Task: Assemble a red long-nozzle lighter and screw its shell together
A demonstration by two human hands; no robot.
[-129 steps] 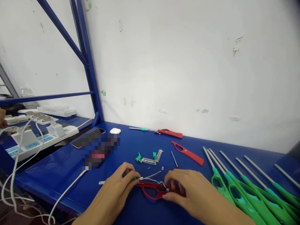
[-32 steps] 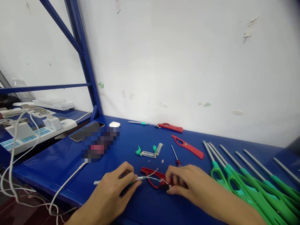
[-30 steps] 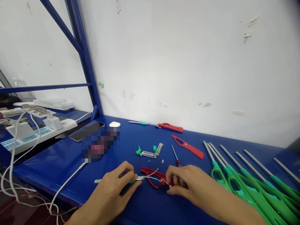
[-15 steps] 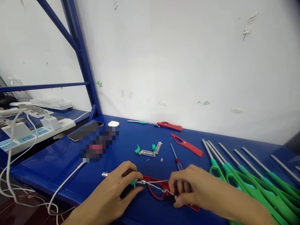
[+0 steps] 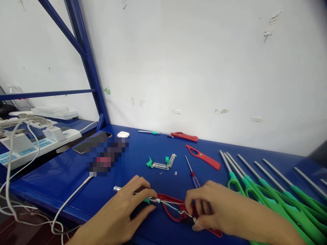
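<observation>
The red casing half (image 5: 167,198) is lying near the desk's (image 5: 158,238) front edge, the left hand (image 5: 127,207) curling almost closed around the metal tube (image 5: 117,188) by its left end and the right hand (image 5: 212,207) pinching the end of the thin wires (image 5: 176,208) above its right part. Beyond it, the screwdriver (image 5: 194,178) and clear parts (image 5: 160,166) are resting mid-desk, while green lighters (image 5: 268,200) are lying toward the right edge.

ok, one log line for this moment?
left hand: holding metal tube | right hand: pinching white wire end over open red handle shell | beyond right hand: screwdriver | right side: green-handled lighters
</observation>
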